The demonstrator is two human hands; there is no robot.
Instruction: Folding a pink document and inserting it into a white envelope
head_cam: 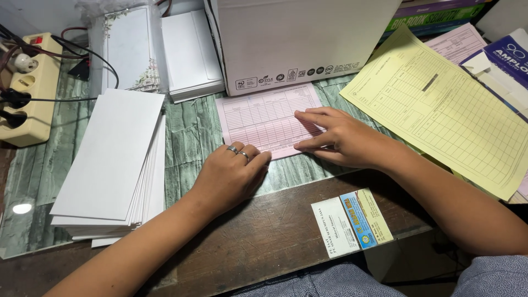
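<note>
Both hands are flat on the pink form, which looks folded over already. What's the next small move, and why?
Probably run the right hand along the near edge of the pink form to crease it while the left hand pins the corner: both hands lie flat on the sheet, and the envelope stack sits beside it.

Two hands counted: left hand point(231, 176), right hand point(338, 140). Two rings point(237, 152) seen on left hand. One pink form point(264, 118), one yellow form point(445, 107). One power strip point(30, 91). One cardboard box point(297, 38). Three envelope stacks: front stack point(113, 159), middle stack point(129, 49), rear stack point(190, 52). Two cards point(352, 220) at desk edge.
</note>
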